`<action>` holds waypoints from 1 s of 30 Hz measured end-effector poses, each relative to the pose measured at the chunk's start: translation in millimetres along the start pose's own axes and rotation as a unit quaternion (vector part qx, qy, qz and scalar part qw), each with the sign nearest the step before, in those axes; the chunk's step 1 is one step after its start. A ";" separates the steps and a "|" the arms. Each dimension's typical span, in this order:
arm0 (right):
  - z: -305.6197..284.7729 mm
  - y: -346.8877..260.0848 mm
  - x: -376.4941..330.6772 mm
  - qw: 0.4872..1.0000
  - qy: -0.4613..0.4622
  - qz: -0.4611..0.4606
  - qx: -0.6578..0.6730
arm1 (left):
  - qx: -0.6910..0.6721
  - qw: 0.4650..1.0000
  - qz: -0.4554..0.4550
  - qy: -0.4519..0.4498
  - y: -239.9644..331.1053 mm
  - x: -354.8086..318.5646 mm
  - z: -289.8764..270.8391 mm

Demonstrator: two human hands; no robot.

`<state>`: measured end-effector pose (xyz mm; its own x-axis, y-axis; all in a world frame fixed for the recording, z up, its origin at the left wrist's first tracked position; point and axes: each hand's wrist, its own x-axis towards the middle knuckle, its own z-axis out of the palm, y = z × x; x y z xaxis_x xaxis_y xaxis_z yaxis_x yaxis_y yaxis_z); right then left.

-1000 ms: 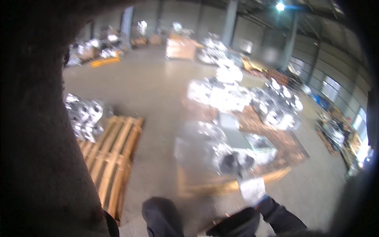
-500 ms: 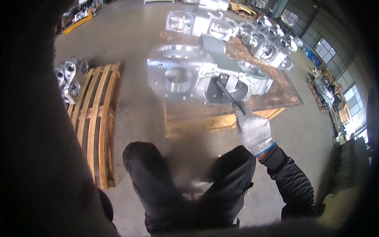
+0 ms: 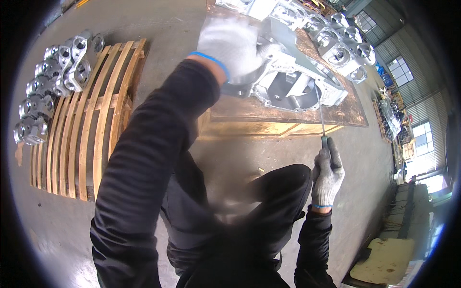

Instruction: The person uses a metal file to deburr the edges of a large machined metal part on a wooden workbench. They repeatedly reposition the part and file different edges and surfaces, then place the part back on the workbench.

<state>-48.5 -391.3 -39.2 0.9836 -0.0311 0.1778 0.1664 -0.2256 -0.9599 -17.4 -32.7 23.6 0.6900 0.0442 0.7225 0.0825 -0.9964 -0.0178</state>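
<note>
A large silvery metal casting (image 3: 288,93) with round bores and a deep open cavity rests on a brown wooden crate top in front of me. My right hand (image 3: 329,170), in a grey-white knit glove, is closed on the green handle of a slim metal tool (image 3: 321,113). The tool's long shaft points up and away, its tip at the right part of the cavity. Across the casting's left part lies my left hand (image 3: 228,45), also gloved. Motion smears its fingers, and it hides the bores beneath.
Other castings (image 3: 338,53) stand farther back on the crate (image 3: 269,114). To the left, a wooden pallet (image 3: 103,110) carries several smaller castings (image 3: 79,72). My knees are close to the crate's near side. At the far right, wrapped parts (image 3: 391,113) lie along the wall.
My left arm has come into view, its hand reaching over the casting. My right hand has moved down and right, and the tool's tip has shifted right within the cavity.
</note>
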 end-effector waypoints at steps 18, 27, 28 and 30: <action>-15.6 34.2 0.2 0.983 -0.080 0.062 0.151 | -0.115 0.989 -0.005 -0.090 14.6 2.5 -10.0; 62.1 -1.8 78.3 0.939 -0.137 0.126 0.290 | -0.089 0.987 -0.046 -0.126 41.3 -9.4 -16.1; 66.3 -1.9 72.2 0.939 -0.124 0.129 0.295 | -0.097 0.989 -0.039 -0.105 41.1 -11.4 -14.9; 69.3 2.3 52.8 0.937 -0.100 0.131 0.307 | -0.101 0.993 -0.031 -0.059 40.3 -14.1 -11.3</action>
<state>8.6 -326.0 -47.1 0.9797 0.1894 -0.0660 -0.1335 0.3700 -0.9194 -31.9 -74.3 20.5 0.7681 0.1024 0.6321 -0.0106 -0.9850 0.1725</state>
